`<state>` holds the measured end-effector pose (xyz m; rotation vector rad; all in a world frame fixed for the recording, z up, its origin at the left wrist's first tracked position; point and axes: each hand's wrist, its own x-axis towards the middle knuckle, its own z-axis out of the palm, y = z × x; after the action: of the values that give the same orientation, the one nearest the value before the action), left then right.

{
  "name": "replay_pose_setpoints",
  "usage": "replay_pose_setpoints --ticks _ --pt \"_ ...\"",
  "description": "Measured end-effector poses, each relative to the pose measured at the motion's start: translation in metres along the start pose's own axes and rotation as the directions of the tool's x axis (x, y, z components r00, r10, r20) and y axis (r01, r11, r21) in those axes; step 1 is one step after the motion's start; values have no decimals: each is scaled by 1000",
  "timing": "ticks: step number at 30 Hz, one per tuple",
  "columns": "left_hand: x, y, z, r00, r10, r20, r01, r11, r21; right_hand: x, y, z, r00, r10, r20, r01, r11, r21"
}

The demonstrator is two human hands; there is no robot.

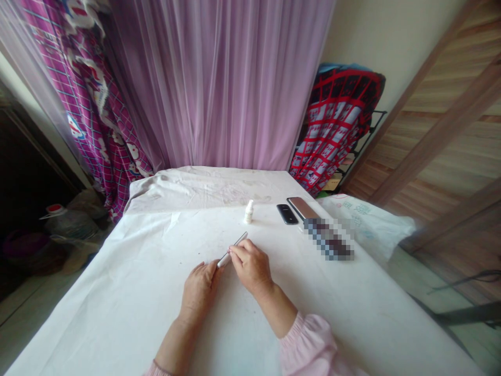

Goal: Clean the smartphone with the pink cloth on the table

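My left hand (pixel 199 290) is closed round the lower end of a slim, flat thing with a pale silvery edge, which looks like a phone (pixel 237 242) seen nearly edge-on. It is held tilted above the table, its far end pointing up and right. From the right, my right hand (pixel 251 265) meets it with fingertips pinched together at its middle. Whether something small sits between those fingertips is hidden. Just beyond my hands, a small white spray bottle (pixel 249 213) stands upright.
A white cloth covers the table (pixel 129 282). Right of the bottle lie a small black device (pixel 287 214), a larger phone (pixel 302 209) and a pixelated item (pixel 329 239). Purple curtains (pixel 235 83) hang behind the table. A white plastic bag (pixel 371 222) is at the right edge.
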<state>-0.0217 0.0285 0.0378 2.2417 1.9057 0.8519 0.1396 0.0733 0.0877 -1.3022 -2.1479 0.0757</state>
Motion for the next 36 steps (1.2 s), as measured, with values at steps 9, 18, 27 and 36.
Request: replay_pose_setpoints --ticks 9,18,27,36 --pt "1 -1 1 1000 4 7 -4 999 -35 -5 -7 0 998 -49 28 48 998 31" --pt "3 5 -6 999 -43 32 45 997 -56 5 13 0 999 50 10 -50 998 33" --pt "3 6 -8 994 -96 50 100 992 -75 23 34 3 986 165 -11 -165 986 -31" --pt "4 5 -5 989 -138 44 142 985 -99 26 34 12 979 203 -27 -203 979 -13"
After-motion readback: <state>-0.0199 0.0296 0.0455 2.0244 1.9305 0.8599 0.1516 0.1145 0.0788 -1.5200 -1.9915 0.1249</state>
